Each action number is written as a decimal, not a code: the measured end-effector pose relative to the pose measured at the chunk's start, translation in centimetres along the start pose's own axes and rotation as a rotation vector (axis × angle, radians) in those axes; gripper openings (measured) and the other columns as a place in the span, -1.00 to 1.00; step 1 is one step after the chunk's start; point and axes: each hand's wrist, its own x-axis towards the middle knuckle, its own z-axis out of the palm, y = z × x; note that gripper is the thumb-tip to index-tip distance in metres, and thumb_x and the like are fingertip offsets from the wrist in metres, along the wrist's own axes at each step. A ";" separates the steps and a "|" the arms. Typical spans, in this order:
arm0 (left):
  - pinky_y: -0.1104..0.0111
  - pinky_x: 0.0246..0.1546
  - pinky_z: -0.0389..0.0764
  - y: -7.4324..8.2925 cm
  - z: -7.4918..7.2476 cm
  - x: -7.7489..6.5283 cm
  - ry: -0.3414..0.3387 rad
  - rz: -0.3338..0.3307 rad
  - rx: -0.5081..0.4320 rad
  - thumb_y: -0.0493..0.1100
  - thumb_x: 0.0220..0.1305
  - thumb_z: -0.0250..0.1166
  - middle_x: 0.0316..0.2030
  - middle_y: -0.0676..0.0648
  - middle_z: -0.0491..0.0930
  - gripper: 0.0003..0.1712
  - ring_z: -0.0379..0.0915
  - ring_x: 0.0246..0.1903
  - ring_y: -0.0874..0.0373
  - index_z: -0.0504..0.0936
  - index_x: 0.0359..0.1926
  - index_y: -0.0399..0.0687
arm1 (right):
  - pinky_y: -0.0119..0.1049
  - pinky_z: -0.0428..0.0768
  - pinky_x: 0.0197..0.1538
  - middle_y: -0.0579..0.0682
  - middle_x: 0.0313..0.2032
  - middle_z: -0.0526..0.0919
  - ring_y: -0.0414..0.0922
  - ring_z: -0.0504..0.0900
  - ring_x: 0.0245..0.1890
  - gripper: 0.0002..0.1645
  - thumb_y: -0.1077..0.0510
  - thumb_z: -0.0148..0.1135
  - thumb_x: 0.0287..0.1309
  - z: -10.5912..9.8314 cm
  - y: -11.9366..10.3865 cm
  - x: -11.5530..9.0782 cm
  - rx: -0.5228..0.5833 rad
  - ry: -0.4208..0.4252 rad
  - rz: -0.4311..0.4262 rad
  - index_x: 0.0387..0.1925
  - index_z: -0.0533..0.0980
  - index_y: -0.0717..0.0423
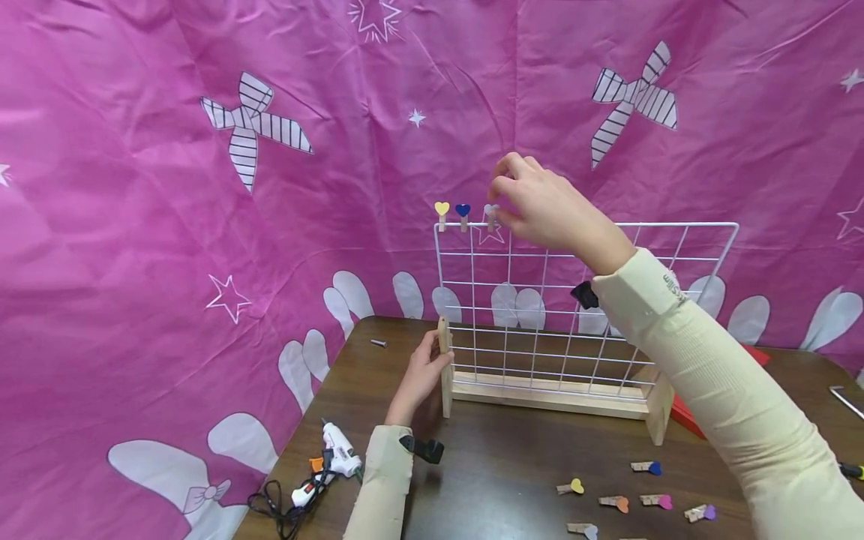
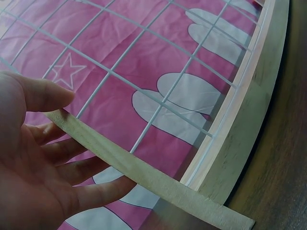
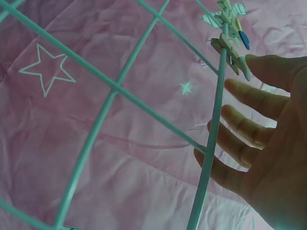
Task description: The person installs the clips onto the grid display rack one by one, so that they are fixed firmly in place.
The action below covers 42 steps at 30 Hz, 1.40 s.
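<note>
A white wire grid (image 1: 668,224) stands upright in a wooden base (image 1: 547,400). My left hand (image 1: 420,373) grips the base's left wooden upright (image 2: 115,160), thumb on one side and fingers on the other. At the grid's top left, a yellow heart clothespin (image 1: 442,208) and a blue heart clothespin (image 1: 463,211) are clipped on the top wire. Right of them on that wire is a pale grey heart clothespin (image 1: 490,211). My right hand (image 1: 548,208) is beside it, thumb tip right at its end in the right wrist view, fingers spread apart.
Several loose heart clothespins, including an orange one (image 1: 615,503) and a pink one (image 1: 658,501), lie on the brown table (image 1: 486,480) at front right. A glue gun (image 1: 342,450) with a black cord is at left. Behind the grid hangs a pink curtain (image 1: 378,165).
</note>
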 end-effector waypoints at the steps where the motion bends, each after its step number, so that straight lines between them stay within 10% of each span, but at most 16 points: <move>1: 0.09 0.20 0.30 -0.4 0.0 0.1 0.005 -0.006 0.002 -0.25 0.29 0.11 0.17 -0.31 0.35 -0.50 0.25 0.20 -0.09 0.26 0.23 -0.22 | 0.00 0.46 -0.19 0.05 -0.10 0.38 0.04 0.37 -0.08 -0.82 0.10 0.17 0.16 0.0 0.0 -0.2 0.006 0.003 0.014 -0.29 0.53 0.13; 21: 0.08 0.17 0.33 2.9 -0.6 -0.9 -0.012 0.007 0.017 -0.32 0.27 0.10 0.13 -0.36 0.37 -0.54 0.26 0.19 -0.15 0.27 0.18 -0.34 | -0.17 0.42 -0.17 0.04 -0.17 0.47 -0.04 0.44 -0.19 -0.76 0.29 0.27 0.02 -0.8 -0.1 -9.2 0.108 0.154 -0.087 -0.21 0.52 0.18; 42: 0.06 0.19 0.29 2.8 -0.3 -1.0 -0.006 0.036 0.000 -0.35 0.26 0.10 0.14 -0.42 0.34 -0.54 0.25 0.19 -0.17 0.27 0.16 -0.39 | -0.38 0.55 -0.37 -0.28 -0.25 0.50 -0.39 0.50 -0.38 -0.76 0.15 0.31 0.04 5.3 1.2 -24.7 0.124 -0.129 0.140 -0.20 0.51 -0.05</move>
